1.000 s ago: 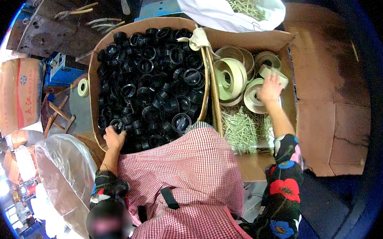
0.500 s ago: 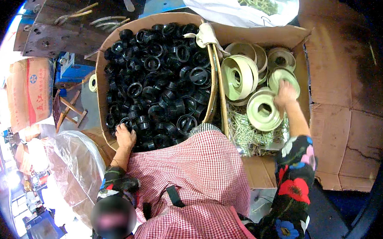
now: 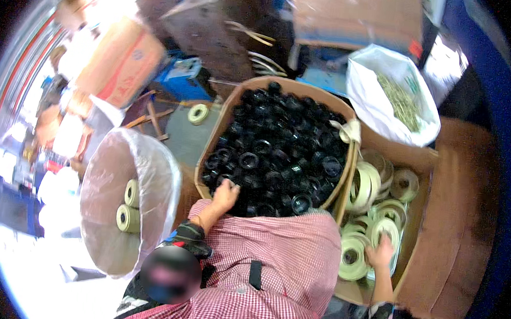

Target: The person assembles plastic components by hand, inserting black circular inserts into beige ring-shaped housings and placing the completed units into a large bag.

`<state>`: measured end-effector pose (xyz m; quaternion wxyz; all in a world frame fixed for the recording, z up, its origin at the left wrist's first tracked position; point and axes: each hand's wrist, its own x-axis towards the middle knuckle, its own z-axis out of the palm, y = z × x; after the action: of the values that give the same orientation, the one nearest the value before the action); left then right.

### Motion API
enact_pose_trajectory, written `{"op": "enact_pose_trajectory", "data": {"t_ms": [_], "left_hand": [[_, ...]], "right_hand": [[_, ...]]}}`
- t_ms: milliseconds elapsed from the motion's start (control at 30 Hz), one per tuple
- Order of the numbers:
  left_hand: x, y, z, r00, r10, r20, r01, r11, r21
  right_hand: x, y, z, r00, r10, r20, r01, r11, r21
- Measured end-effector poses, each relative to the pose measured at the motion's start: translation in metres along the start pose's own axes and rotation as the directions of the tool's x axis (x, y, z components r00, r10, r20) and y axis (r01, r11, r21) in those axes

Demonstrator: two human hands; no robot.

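Note:
Black ring-shaped plastic fittings [image 3: 280, 143] fill a cardboard box [image 3: 214, 151] in front of me. My left hand [image 3: 224, 197] is at its near left edge, fingers curled at a black fitting; motion blur softens the grip. Cream dished plastic discs [image 3: 363, 186] with central holes lie in a second box [image 3: 422, 164] to the right. My right hand [image 3: 382, 253] reaches down there, fingers closed over the rim of a cream disc [image 3: 385, 227]. Its thumb is close to another cream disc [image 3: 350, 257] beside it.
At left, a box lined with clear plastic [image 3: 163, 183] holds two cream spools [image 3: 128, 218]. A white sack [image 3: 360, 78] of pale green thin pieces stands behind the right box, whose flap [image 3: 456, 230] spreads right. One cream spool [image 3: 198, 114] lies on the floor beside a wooden frame [image 3: 155, 118].
The whole view has swung left, so boxes and hands appear farther right and lower, and the plastic-lined box shows more. My hands remain at the same two boxes.

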<state>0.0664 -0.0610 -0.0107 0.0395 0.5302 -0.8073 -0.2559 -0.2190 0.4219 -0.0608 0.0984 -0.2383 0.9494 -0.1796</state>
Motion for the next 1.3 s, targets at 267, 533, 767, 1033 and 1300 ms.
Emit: {"op": "enact_pose_trajectory", "data": {"t_ms": [267,533,767,1033,1300], "left_hand": [[-0.025,-0.006,-0.021,0.978,0.136,0.159,-0.111,0.982,-0.154],[-0.107,0.043,-0.075,0.941,0.228,0.249,0.057,0.619,-0.783],[-0.154,0.028,-0.101,0.818,0.509,0.268,-0.002,0.468,-0.884],[-0.177,0.067,-0.116,0.829,0.557,0.048,-0.123,0.265,-0.956],[-0.192,0.065,-0.126,0.832,0.534,0.148,-0.228,0.573,-0.787]], "right_hand": [[0.040,-0.132,-0.139,0.953,-0.130,-0.273,0.218,0.920,0.326],[0.066,-0.285,-0.084,0.983,-0.181,0.042,0.185,0.974,-0.131],[0.069,-0.272,-0.066,0.986,-0.112,0.127,0.102,0.991,0.083],[-0.017,-0.301,-0.091,0.963,-0.257,-0.087,0.212,0.515,0.830],[-0.106,-0.322,-0.056,0.791,-0.591,0.158,0.056,0.327,0.943]]}}
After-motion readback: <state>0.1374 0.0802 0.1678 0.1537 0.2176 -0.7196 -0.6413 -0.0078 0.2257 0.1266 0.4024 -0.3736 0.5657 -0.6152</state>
